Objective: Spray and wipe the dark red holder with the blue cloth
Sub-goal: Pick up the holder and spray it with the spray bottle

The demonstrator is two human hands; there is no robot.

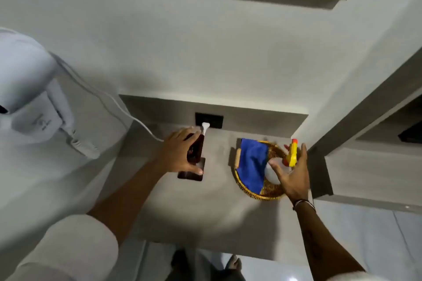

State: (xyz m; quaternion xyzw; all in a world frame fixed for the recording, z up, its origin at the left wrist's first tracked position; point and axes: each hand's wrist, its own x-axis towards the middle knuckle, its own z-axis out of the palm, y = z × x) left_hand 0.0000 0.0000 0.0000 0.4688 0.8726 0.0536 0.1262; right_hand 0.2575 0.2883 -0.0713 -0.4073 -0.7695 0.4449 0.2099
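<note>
The dark red holder (198, 150) stands on a grey shelf (212, 207) below a wall socket. My left hand (177, 151) wraps around its left side, fingers over the top and thumb at its base. To the right, a blue cloth (252, 163) lies draped in a round wicker basket (270, 194). A spray bottle (291, 155) with a yellow trigger head, red tip and white body rests in the basket's right half. My right hand (291, 178) hovers over the bottle with fingers spread, touching or nearly touching its white body.
A white plug (205, 127) sits in a black socket (209, 120) right behind the holder; its cord runs left to a white wall-mounted dryer (29, 102). Grey wall recesses stand on the right. Tiled floor and feet show below the shelf edge.
</note>
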